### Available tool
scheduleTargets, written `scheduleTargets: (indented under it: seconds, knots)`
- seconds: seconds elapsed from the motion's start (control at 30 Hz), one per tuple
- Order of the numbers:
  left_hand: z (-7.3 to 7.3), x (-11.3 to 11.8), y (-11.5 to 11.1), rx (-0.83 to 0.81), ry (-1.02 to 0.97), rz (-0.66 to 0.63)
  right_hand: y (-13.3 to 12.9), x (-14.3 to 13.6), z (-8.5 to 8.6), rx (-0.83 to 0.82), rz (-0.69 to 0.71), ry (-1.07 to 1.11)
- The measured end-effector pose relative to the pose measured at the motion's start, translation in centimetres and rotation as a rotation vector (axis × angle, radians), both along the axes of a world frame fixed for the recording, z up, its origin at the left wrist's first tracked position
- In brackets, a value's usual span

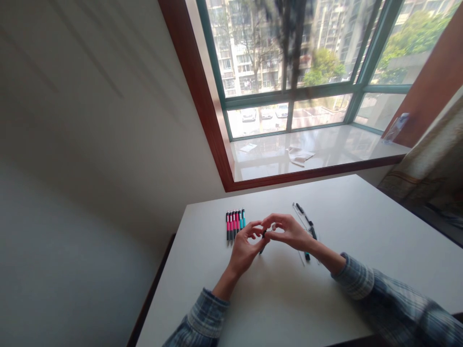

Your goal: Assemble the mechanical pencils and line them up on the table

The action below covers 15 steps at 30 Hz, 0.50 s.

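Two bare hands meet just right of the row of pens (233, 225), over the white table (289, 303). The left hand (248, 246) pinches a small dark piece (264, 234) between thumb and fingertips; the right hand (290, 232) arches over, thumb and forefinger closed on the same piece. A dark end shows below the grip; whether it is one part or two is too small to tell. The left fingers partly cover the right, teal end of the row; the pink pens lie side by side at its left. Well right of the row, loose slender parts lie along the table: a black-ended rod (300, 208), a dark tube (313, 233), and a teal-and-black piece (307, 256) partly behind the right forearm. The step looks like close fingertip work on pen parts. Best done, by judgement, with the left pinch steady and the right fingers making the fine adjustments, the piece kept in line, pressure light so that nothing slips or springs loose. Keeping the work low over the table would shorten any drop. The left knuckles want care beside the row, and the right sleeve beside the loose parts, since pens and tubes probably roll easily.
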<state>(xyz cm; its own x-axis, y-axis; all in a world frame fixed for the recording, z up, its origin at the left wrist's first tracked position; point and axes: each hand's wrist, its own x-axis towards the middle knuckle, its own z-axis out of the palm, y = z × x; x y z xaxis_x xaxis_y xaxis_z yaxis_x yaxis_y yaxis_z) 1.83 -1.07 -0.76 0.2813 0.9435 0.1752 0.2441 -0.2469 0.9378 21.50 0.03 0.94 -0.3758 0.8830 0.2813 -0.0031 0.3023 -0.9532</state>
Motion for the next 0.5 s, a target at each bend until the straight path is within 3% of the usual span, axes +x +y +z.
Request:
scheduleTargets:
  seconds: [0.13,0.3,0.5]
  knots:
    - [0.0,0.1,0.0,-0.004,0.031,0.007,0.5,1.0,0.8,0.012,-0.102,0.192]
    - [-0.4,-0.1,0.0,-0.065,-0.069,0.005,1.9,3.0,0.9,-0.099,-0.234,0.379]
    - [-0.7,-0.6,0.3,-0.136,-0.185,0.024,2.5,3.8,0.6,-0.086,-0.224,0.173]
